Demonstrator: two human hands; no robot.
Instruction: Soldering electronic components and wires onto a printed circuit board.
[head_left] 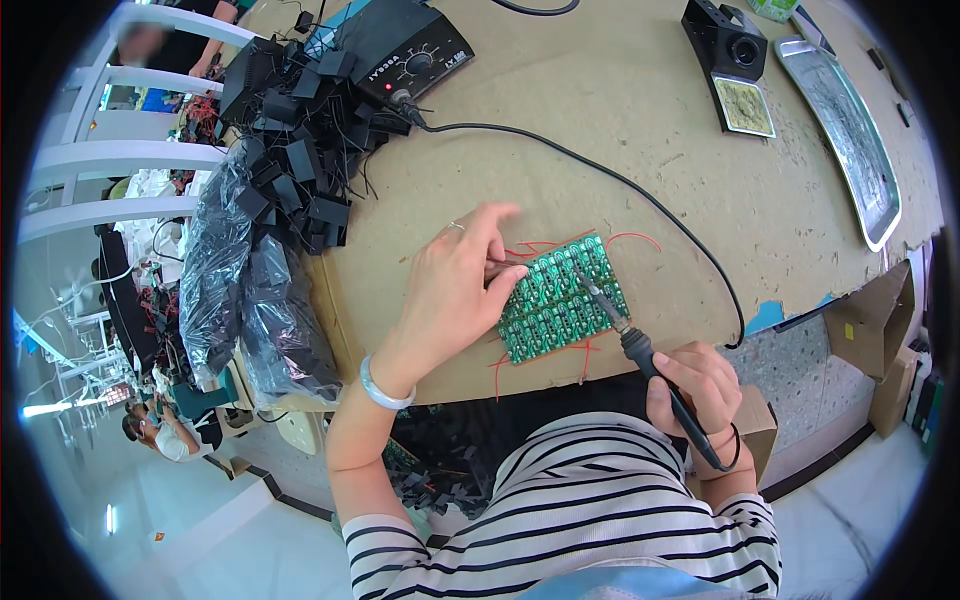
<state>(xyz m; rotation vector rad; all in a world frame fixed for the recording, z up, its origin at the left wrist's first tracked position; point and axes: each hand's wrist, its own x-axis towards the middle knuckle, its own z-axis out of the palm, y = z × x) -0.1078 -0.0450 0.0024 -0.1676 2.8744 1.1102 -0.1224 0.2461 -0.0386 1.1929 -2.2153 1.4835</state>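
In the head view, a person's right hand grasps a soldering iron, its tip over a green circuit board on the cardboard-covered counter. The board lies just right of the left hand's fingers, its long axis running left to right and slanting away at the right. The left hand is nearer, thumb at the upper-left corner; whether its fingers grip anything cannot be told.

On bench: board lay at front; station stood behind, leftward, beside boxes; stand behind, rightward; tray further right.
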